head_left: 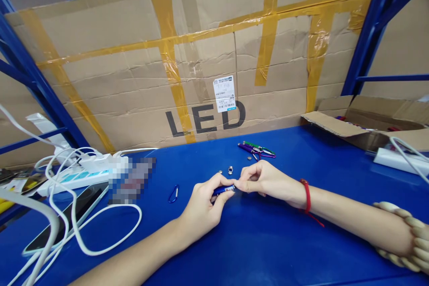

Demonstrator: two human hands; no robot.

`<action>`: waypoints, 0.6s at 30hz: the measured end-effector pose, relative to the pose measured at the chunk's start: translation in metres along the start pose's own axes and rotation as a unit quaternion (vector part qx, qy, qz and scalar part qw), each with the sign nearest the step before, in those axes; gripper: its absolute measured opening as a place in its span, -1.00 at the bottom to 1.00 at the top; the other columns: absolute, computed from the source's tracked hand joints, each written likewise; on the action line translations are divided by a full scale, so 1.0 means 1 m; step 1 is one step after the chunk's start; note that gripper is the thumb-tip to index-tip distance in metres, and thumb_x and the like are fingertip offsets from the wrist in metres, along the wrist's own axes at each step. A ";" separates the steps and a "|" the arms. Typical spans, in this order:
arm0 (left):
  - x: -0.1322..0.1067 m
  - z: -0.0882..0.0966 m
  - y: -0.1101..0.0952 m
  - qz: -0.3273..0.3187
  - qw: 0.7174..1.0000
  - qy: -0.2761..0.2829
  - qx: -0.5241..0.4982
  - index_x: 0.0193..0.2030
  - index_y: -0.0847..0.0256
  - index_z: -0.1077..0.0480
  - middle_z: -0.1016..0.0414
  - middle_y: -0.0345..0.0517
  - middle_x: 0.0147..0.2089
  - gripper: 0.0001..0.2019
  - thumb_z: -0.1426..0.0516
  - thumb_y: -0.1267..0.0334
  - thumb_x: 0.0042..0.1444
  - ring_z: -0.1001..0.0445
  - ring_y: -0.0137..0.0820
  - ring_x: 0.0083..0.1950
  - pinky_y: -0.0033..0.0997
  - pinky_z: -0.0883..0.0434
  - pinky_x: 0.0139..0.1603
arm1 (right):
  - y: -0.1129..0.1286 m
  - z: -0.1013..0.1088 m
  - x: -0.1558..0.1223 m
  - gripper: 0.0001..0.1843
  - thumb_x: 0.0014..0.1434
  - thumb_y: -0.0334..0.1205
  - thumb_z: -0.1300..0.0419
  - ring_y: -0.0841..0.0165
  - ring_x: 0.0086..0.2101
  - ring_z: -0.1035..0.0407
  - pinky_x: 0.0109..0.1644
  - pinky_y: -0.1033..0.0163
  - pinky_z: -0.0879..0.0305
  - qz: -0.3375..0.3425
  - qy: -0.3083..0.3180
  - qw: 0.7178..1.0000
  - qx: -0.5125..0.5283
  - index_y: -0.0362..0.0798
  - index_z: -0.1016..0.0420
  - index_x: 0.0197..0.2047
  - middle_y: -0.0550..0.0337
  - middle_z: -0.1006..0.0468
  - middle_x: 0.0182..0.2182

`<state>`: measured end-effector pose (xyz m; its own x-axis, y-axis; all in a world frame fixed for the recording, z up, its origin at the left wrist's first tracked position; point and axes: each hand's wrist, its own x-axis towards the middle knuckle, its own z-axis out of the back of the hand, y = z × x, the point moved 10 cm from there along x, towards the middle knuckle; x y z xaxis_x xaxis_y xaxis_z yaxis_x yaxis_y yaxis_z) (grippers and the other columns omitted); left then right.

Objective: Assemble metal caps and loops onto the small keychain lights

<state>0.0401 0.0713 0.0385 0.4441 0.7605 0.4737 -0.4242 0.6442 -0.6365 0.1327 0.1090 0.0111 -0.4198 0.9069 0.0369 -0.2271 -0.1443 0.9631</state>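
Observation:
My left hand (207, 201) is closed around a small blue metal tube (224, 190), which looks like a mini flashlight; its silvery end points right. At that end, the thumb and fingertips of my right hand (258, 178) are pinched together. What they hold, if anything, is hidden. Just beyond the hands lie a small silver metal cap (230, 170) and two small round discs like button cells, one disc (220, 172) left of the cap, another disc (249, 158) to its right. A blue carabiner (173, 194) rests left of my left hand.
Purple and green mini flashlights (252, 147) with carabiners lie farther back on the blue table (268, 241). White cables (100, 252), a phone (72, 214) and a power strip (77, 178) occupy the left. An open cardboard box (365, 136) stands back right, before a cardboard wall (208, 53).

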 end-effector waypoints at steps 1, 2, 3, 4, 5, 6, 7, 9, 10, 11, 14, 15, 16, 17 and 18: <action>0.000 -0.001 -0.001 -0.006 1.000 0.004 0.001 -0.23 0.26 -0.35 -0.50 -0.10 -0.24 -0.88 -0.03 0.40 0.10 -0.49 -0.46 -0.22 -0.65 -0.40 -0.33 | -0.003 0.000 0.001 -0.67 -0.27 -0.06 -0.37 0.58 -0.63 -0.09 -0.60 0.42 0.00 -0.014 0.001 1.000 0.004 -0.17 -0.44 -0.62 0.30 -0.32 -0.66; 0.001 -0.001 -0.002 -0.015 1.000 0.004 0.005 -0.17 0.25 -0.36 -0.50 -0.10 -0.20 -0.84 -0.03 0.41 0.10 -0.48 -0.44 -0.17 -0.64 -0.41 -0.27 | -0.004 0.000 0.001 -0.66 -0.27 -0.05 -0.36 0.58 -0.64 -0.07 -0.62 0.42 0.03 -0.021 0.002 1.000 0.004 -0.17 -0.43 -0.62 0.30 -0.31 -0.67; 0.001 0.000 -0.004 -0.025 1.000 0.001 0.012 -0.14 0.24 -0.37 -0.50 -0.10 -0.17 -0.80 -0.04 0.42 0.10 -0.47 -0.43 -0.13 -0.62 -0.40 -0.21 | -0.005 0.001 0.002 -0.65 -0.26 -0.04 -0.35 0.58 -0.64 -0.05 -0.63 0.42 0.05 -0.025 0.003 1.000 0.000 -0.17 -0.42 -0.62 0.30 -0.31 -0.68; 0.002 0.001 -0.005 -0.036 0.999 -0.005 0.021 -0.12 0.23 -0.38 -0.50 -0.09 -0.15 -0.79 -0.04 0.43 0.10 -0.47 -0.43 -0.12 -0.60 -0.39 -0.17 | -0.006 0.001 0.003 -0.65 -0.24 -0.03 -0.34 0.58 -0.65 -0.04 -0.64 0.42 0.07 -0.026 0.005 1.000 -0.004 -0.17 -0.42 -0.62 0.30 -0.30 -0.68; 0.002 0.001 -0.006 -0.044 0.999 -0.010 0.030 -0.12 0.24 -0.40 -0.51 -0.09 -0.17 -0.79 -0.04 0.42 0.10 -0.47 -0.43 -0.14 -0.59 -0.39 -0.16 | -0.007 0.001 0.003 -0.64 -0.22 -0.01 -0.33 0.58 -0.65 -0.03 -0.64 0.42 0.08 -0.027 0.008 1.000 -0.007 -0.17 -0.43 -0.61 0.30 -0.30 -0.68; 0.002 0.001 -0.006 -0.049 0.998 -0.012 0.038 -0.13 0.24 -0.41 -0.52 -0.09 -0.21 -0.79 -0.04 0.42 0.11 -0.48 -0.43 -0.18 -0.59 -0.39 -0.18 | -0.008 0.001 0.004 -0.64 -0.20 0.00 -0.31 0.58 -0.65 -0.03 -0.64 0.42 0.09 -0.028 0.011 0.999 -0.011 -0.16 -0.43 -0.60 0.30 -0.30 -0.67; 0.002 0.001 -0.006 -0.051 0.998 -0.012 0.044 -0.14 0.24 -0.43 -0.53 -0.09 -0.25 -0.79 -0.04 0.41 0.11 -0.49 -0.43 -0.22 -0.59 -0.39 -0.21 | -0.009 0.001 0.004 -0.64 -0.18 0.01 -0.30 0.58 -0.64 -0.03 -0.64 0.42 0.09 -0.028 0.013 0.999 -0.013 -0.16 -0.43 -0.59 0.30 -0.30 -0.67; 0.003 0.001 -0.005 -0.048 0.998 -0.011 0.049 -0.13 0.25 -0.43 -0.53 -0.09 -0.28 -0.78 -0.04 0.40 0.12 -0.49 -0.43 -0.28 -0.58 -0.39 -0.25 | -0.011 0.002 0.004 -0.64 -0.17 0.02 -0.29 0.57 -0.62 -0.06 -0.64 0.43 0.08 -0.029 0.014 0.999 -0.017 -0.16 -0.44 -0.58 0.29 -0.30 -0.66; 0.003 0.000 -0.005 -0.045 0.998 -0.010 0.050 -0.13 0.25 -0.44 -0.53 -0.09 -0.28 -0.78 -0.04 0.41 0.12 -0.48 -0.44 -0.30 -0.57 -0.39 -0.24 | -0.011 0.001 0.004 -0.64 -0.18 0.02 -0.30 0.56 -0.62 -0.07 -0.63 0.43 0.08 -0.032 0.014 0.999 -0.017 -0.16 -0.45 -0.58 0.29 -0.30 -0.66; 0.003 0.000 -0.004 -0.041 0.998 -0.008 0.049 -0.13 0.25 -0.44 -0.53 -0.09 -0.27 -0.78 -0.04 0.41 0.11 -0.48 -0.44 -0.30 -0.57 -0.38 -0.22 | -0.012 0.002 0.004 -0.65 -0.19 0.01 -0.31 0.56 -0.62 -0.07 -0.63 0.43 0.08 -0.034 0.012 0.999 -0.017 -0.16 -0.45 -0.58 0.30 -0.30 -0.66; 0.003 0.000 -0.003 -0.024 0.999 -0.003 0.041 -0.14 0.24 -0.44 -0.52 -0.11 -0.27 -0.78 -0.03 0.41 0.12 -0.47 -0.46 -0.33 -0.58 -0.37 -0.23 | -0.011 0.003 0.005 -0.67 -0.26 -0.04 -0.35 0.57 -0.63 -0.07 -0.62 0.42 0.08 -0.035 0.006 0.999 -0.019 -0.17 -0.47 -0.59 0.31 -0.30 -0.70; 0.003 0.000 -0.002 -0.018 0.999 0.000 0.038 -0.14 0.25 -0.43 -0.52 -0.12 -0.29 -0.78 -0.03 0.40 0.12 -0.47 -0.47 -0.35 -0.59 -0.37 -0.26 | -0.011 0.004 0.005 -0.67 -0.27 -0.06 -0.36 0.58 -0.63 -0.07 -0.61 0.42 0.07 -0.031 0.005 0.999 -0.022 -0.18 -0.48 -0.58 0.31 -0.30 -0.70; 0.003 -0.001 -0.001 -0.012 0.999 0.005 0.035 -0.14 0.25 -0.43 -0.51 -0.13 -0.32 -0.78 -0.02 0.40 0.13 -0.46 -0.48 -0.37 -0.60 -0.36 -0.30 | -0.010 0.005 0.006 -0.68 -0.27 -0.07 -0.36 0.58 -0.63 -0.06 -0.60 0.42 0.07 -0.025 0.006 0.999 -0.024 -0.18 -0.49 -0.58 0.32 -0.30 -0.71; 0.002 -0.002 -0.001 -0.007 0.999 0.011 0.033 -0.13 0.25 -0.42 -0.50 -0.14 -0.35 -0.79 -0.01 0.39 0.13 -0.45 -0.48 -0.38 -0.61 -0.35 -0.33 | -0.010 0.005 0.007 -0.69 -0.27 -0.08 -0.36 0.58 -0.63 -0.07 -0.58 0.42 0.06 -0.018 0.010 0.999 -0.026 -0.18 -0.49 -0.58 0.31 -0.32 -0.70; 0.001 -0.004 -0.001 -0.004 0.999 0.021 0.032 -0.13 0.24 -0.41 -0.50 -0.15 -0.36 -0.79 -0.01 0.39 0.14 -0.44 -0.48 -0.39 -0.60 -0.34 -0.36 | -0.010 0.005 0.007 -0.70 -0.27 -0.10 -0.36 0.58 -0.62 -0.09 -0.57 0.42 0.04 -0.012 0.017 0.999 -0.028 -0.18 -0.50 -0.58 0.30 -0.34 -0.69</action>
<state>0.0441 0.0710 0.0378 0.4805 0.7518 0.4516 -0.4687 0.6554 -0.5923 0.1366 0.1193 0.0030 -0.4426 0.8967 0.0046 -0.2851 -0.1456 0.9474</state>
